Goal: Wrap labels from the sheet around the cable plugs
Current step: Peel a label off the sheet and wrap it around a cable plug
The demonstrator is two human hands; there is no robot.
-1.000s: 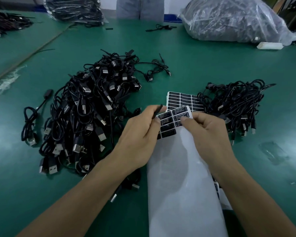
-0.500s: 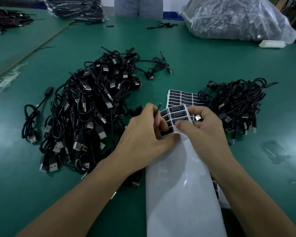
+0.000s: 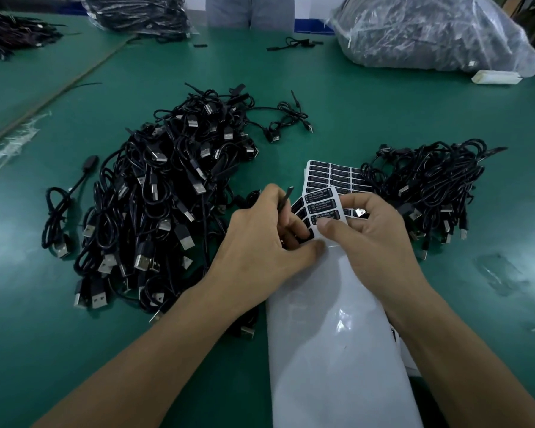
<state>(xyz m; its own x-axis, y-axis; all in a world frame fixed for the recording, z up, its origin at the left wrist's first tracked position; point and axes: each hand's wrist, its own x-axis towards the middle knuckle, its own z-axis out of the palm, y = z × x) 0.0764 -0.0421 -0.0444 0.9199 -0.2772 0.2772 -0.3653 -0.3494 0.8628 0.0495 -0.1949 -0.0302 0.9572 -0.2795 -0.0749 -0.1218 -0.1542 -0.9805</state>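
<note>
A long white label sheet (image 3: pixel 331 335) lies in front of me, with a few black labels (image 3: pixel 322 200) left at its far end. My left hand (image 3: pixel 266 242) holds a thin black cable plug (image 3: pixel 288 197) between its fingers and pinches the sheet's left edge. My right hand (image 3: pixel 374 239) grips the sheet's far end, thumb pressing on a label. A silver USB plug (image 3: pixel 359 213) shows between its fingers. A second full label sheet (image 3: pixel 331 174) lies just beyond.
A big heap of black USB cables (image 3: pixel 155 199) lies to the left, a smaller heap (image 3: pixel 430 186) to the right, on the green table (image 3: pixel 383 112). Clear bags of cables (image 3: pixel 430 32) stand at the far edge. A person (image 3: pixel 249 10) stands across the table.
Both hands closed in on the sheet's far end. My right thumb slid onto a label and the sheet end bent upward.
</note>
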